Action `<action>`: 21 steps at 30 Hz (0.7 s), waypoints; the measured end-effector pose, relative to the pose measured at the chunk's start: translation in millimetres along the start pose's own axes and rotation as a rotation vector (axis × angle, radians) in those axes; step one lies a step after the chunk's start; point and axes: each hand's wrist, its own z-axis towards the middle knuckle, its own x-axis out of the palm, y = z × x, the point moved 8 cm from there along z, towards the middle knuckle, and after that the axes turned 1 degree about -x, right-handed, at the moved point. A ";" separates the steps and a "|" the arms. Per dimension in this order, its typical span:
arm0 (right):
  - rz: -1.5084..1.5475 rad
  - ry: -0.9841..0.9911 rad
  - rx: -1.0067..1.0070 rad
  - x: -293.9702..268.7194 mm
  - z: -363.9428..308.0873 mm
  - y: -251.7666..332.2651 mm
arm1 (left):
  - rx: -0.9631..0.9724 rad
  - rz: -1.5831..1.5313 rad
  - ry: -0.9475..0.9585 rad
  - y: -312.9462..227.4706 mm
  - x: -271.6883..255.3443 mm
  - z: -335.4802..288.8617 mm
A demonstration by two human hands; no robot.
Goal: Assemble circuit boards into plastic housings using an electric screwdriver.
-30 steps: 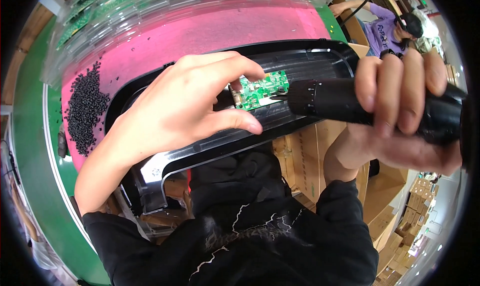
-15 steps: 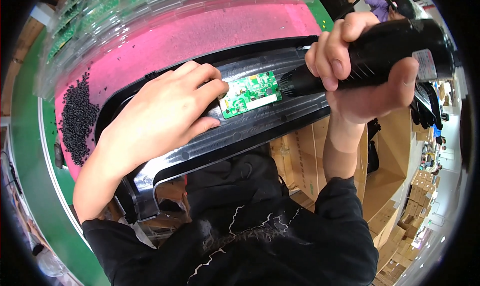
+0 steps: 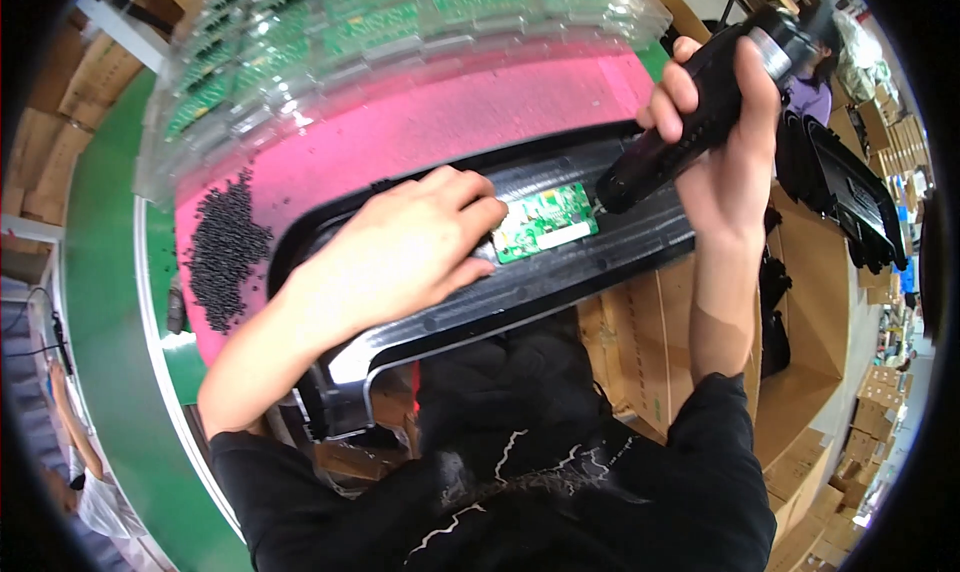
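Black driver (image 3: 655, 160) swung from near level to steep slant vs 1 s ago; right hand (image 3: 735, 187) turned with it. Left hand (image 3: 405, 240) drew in its spread fingers to green board's (image 3: 550, 220) left end.

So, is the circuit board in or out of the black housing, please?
In: the circuit board lies inside the black housing, within its rim.

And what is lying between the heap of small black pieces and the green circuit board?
In the head view, rightward from the heap: the left end of the black plastic shell, then the left hand over it, just before the board.
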 end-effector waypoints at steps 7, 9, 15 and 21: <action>0.338 -0.356 0.083 -64.5 3.0 10.1 | 0.025 0.062 -0.209 -19.2 -42.9 1.4; 0.338 -0.314 -0.022 -65.5 -13.2 31.1 | -0.010 0.113 -0.402 -20.8 -72.2 -3.3; -0.290 -0.246 -0.500 -122.7 -56.8 135.1 | -0.464 0.298 0.170 38.5 -51.1 -27.7; -1.426 -0.613 -0.850 -254.8 -88.9 216.2 | -0.326 0.252 -0.132 15.7 -52.6 -55.0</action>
